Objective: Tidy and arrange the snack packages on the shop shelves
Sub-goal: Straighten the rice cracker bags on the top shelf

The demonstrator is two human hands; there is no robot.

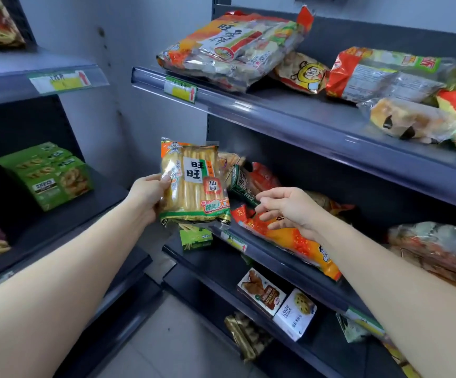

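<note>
My left grip [146,196] curled round the edge of a yellow rice-cracker pack [194,186], held upright in front of the middle shelf [270,261], my right grip [289,211] loose-fingered, holding nothing, just above an orange packet [292,242] lying there

Premises: retail shop. Evidence: dark grey metal shelves [330,126], right of frame; green-and-yellow paper price tags [180,90] on their front edges; printed plastic snack bags [229,50], upper centre; green cardboard biscuit boxes [49,175], left.
</note>
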